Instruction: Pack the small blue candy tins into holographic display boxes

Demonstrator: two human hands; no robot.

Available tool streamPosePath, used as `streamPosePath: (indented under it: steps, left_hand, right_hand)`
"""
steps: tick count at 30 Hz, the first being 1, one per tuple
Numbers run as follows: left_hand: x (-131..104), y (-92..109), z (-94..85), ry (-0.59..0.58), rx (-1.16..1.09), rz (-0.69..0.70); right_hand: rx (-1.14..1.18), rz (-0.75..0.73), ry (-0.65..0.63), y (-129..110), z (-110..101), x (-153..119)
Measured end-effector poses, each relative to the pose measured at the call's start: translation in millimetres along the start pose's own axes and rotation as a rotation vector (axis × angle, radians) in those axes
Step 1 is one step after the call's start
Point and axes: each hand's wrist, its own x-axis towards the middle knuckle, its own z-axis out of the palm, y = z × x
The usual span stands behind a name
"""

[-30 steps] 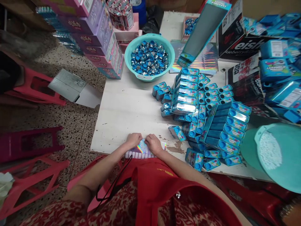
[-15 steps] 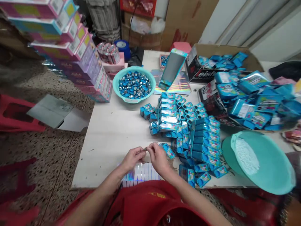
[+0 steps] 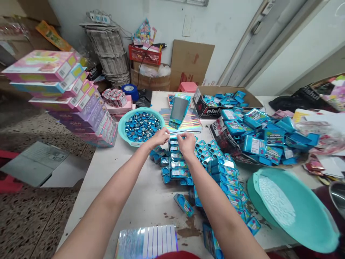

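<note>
My left hand [image 3: 161, 137] is pinched closed at the far end of a row of small blue boxes [image 3: 180, 164] standing together. Opposite it, my right hand [image 3: 187, 143] is pinched too, over the same end of the row. Between the fingertips runs what looks like a thin shiny strip [image 3: 174, 133], partly hidden by the fingers. More blue boxes stand and lie around the row, and one loose blue box [image 3: 183, 204] lies nearer to me. A shiny sheet of strips [image 3: 159, 240] lies at the table's near edge.
Left of the row stands a turquoise bowl [image 3: 122, 126] of blue and silver caps. An upright open blue carton [image 3: 180, 109] is behind the hands. Cardboard boxes [image 3: 223, 138] of blue packs and a turquoise basin [image 3: 304, 201] with white pieces stand right. Stacked cartons [image 3: 88, 118] rise left.
Both hands have moved forward, from near the table's front edge to the far end of the box row, still pinched. The view has tilted up, showing more of the wall.
</note>
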Motion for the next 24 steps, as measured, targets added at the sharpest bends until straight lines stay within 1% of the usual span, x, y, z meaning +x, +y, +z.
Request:
streamPosePath:
  steps: [3, 7, 13, 15, 16, 17, 18, 20, 21, 22, 24]
  left_hand:
    - [17, -12, 5.7, 0.02, -0.04, -0.047]
    - [23, -27, 10.9, 0.029, -0.222, -0.085]
    - [25, -43, 10.7, -0.093, -0.646, -0.101]
    - [25, -47, 10.6, -0.116, -0.671, -0.132]
    - [24, -50, 11.2, -0.113, -0.639, -0.171]
    - [22, -52, 12.5, -0.074, -0.573, -0.224]
    - [20, -54, 14.4, -0.001, -0.487, -0.281]
    - [15, -58, 20.4, 0.191, -0.317, -0.373]
    - [14, -60, 24.3, 0.276, -0.258, -0.395]
    - [13, -61, 28.8, 0.346, -0.227, -0.388]
    - [14, -60, 39.1, 0.425, -0.235, -0.294]
  right_hand:
    - [-0.021, 0.077, -0.015, 6, 13, 15]
    - [-0.003, 0.173, -0.111, 12, 22, 22]
    - [0.027, 0.258, -0.156, 20, 25, 29]
    - [0.046, 0.279, -0.132, 24, 27, 30]
    - [0.08, 0.298, -0.112, 26, 27, 31]
    - [0.13, 0.323, -0.094, 29, 28, 32]
    - [0.19, 0.351, -0.081, 31, 28, 33]
    - [0.308, 0.396, -0.086, 34, 26, 36]
    - [0.347, 0.408, -0.104, 36, 25, 36]
    - [0.37, 0.411, -0.119, 37, 23, 36]
    - [0.433, 0.38, -0.168, 40, 19, 34]
